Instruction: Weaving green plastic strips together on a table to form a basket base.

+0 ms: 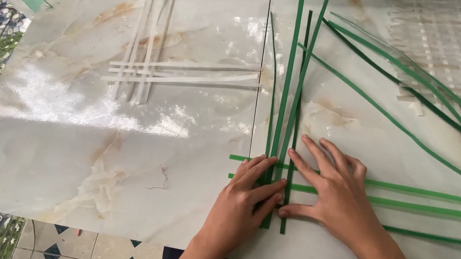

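From the head camera, both hands lie flat and open on the crossing green strips point(279, 170), gripping nothing. The left hand point(246, 198) presses where the upright strips meet the sideways ones, near the front edge of the marble surface point(65, 157). The right hand point(333, 193) spreads its fingers just beside it. To do this well, I think they should press evenly so the strips stay square and snug. More loose green strips point(421, 82) fan out to the right and could tangle. A small white strip grid point(150, 71) lies well apart, and a pale woven mat point(454, 45) sits in the far corner.
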